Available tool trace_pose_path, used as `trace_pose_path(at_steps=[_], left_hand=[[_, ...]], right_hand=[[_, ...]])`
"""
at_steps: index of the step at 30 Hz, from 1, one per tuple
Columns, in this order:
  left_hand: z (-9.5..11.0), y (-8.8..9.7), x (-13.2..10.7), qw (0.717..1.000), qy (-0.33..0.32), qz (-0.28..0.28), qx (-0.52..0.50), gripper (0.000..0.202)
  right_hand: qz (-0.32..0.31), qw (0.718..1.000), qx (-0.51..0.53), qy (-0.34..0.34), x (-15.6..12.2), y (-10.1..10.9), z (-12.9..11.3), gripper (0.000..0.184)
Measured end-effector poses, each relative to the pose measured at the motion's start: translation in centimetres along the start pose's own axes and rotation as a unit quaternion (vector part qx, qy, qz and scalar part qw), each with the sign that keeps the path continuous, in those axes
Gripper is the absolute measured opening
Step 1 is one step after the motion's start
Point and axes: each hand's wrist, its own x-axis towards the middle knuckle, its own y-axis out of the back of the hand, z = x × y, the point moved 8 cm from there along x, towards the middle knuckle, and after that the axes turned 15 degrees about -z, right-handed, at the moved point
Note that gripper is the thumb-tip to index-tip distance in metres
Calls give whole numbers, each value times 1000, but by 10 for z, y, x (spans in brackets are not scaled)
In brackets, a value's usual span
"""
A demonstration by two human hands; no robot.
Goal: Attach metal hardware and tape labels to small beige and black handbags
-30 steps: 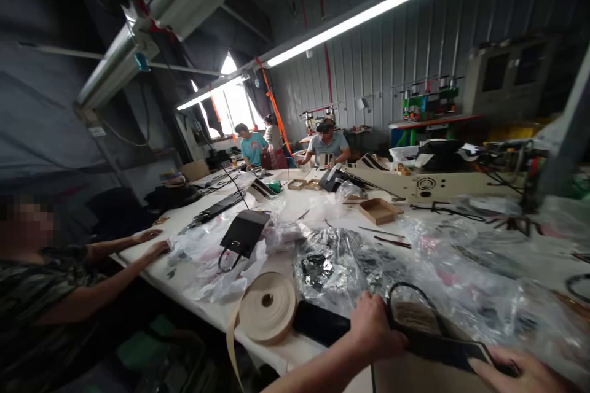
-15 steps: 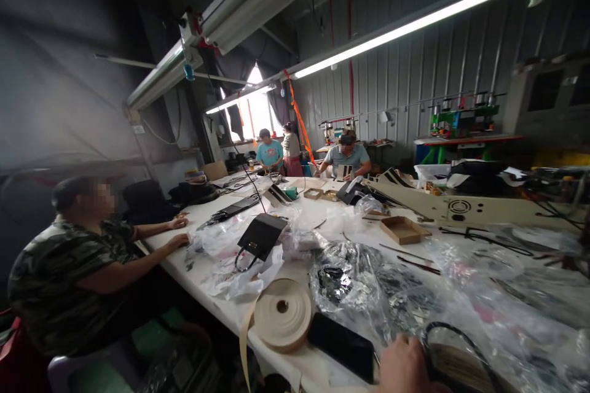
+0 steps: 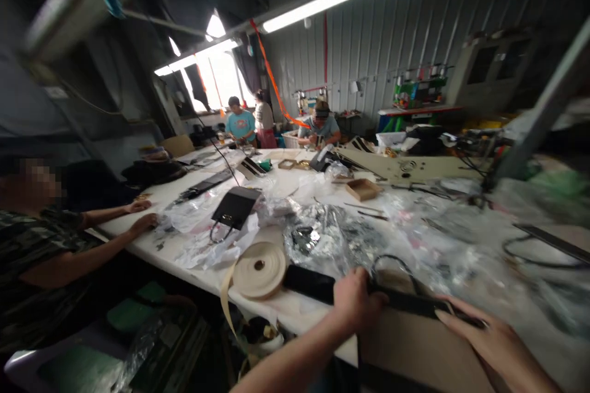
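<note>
Both my hands are closed on a beige bag piece [image 3: 417,344] with a black band along its top edge, at the lower right. My left hand [image 3: 356,301] grips the band near its left end. At the right end, the fingers of my right hand [image 3: 491,334] pinch the band. Just behind it a dark handle loop [image 3: 395,261] stands up around something brown; whether it belongs to the held piece I cannot tell. A black phone [image 3: 308,282] lies left of my left hand, beside a wide roll of beige tape [image 3: 251,273] whose loose end hangs over the table edge.
Clear plastic bags [image 3: 318,233] cover much of the white table [image 3: 193,267]. A black handbag [image 3: 236,206] and a cardboard tray [image 3: 363,189] lie farther back. A person in camouflage [image 3: 37,264] sits at left; others work at the far end.
My view has swung right and down. My right hand and the beige bag piece have come into view, and my left hand now grips its black band.
</note>
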Motion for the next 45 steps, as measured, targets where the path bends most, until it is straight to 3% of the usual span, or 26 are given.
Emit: trace_pose_path(at_steps=[1, 2, 3, 5, 9, 18, 25, 31, 37, 45], left_hand=[[3, 2, -4, 1000, 3, -8, 15, 61], [5, 4, -4, 1000, 3, -19, 25, 63], [6, 6, -1, 999, -2, -36, 27, 63], [4, 6, 10, 997, -25, -66, 20, 55], [-1, 8, 25, 994, -57, -90, -32, 50], [-15, 19, 28, 978, -35, -157, -136, 55], [-16, 14, 39, 989, -50, -118, -69, 47], [-15, 11, 43, 991, -46, -113, -59, 40], [-20, 12, 41, 984, -43, -139, -103, 38], [-26, 8, 46, 987, -27, -115, -108, 39]], right_hand=[[-33, 997, 50, -56, -5, -6, 11, 30], [-24, 992, 78, -93, -10, -7, 17, 43], [-30, 990, 89, -106, -13, -10, 20, 56], [-30, 987, 97, -121, -13, -15, 26, 66], [-43, 987, 98, -122, -11, -19, 36, 57], [-48, 984, 104, -134, -15, -16, 39, 55], [-102, 968, 174, -149, -13, -20, 46, 67], [-67, 979, 135, -137, -14, -16, 49, 59], [-137, 939, 231, -215, -16, -22, 63, 80], [-118, 965, 163, -169, -10, -21, 73, 78]])
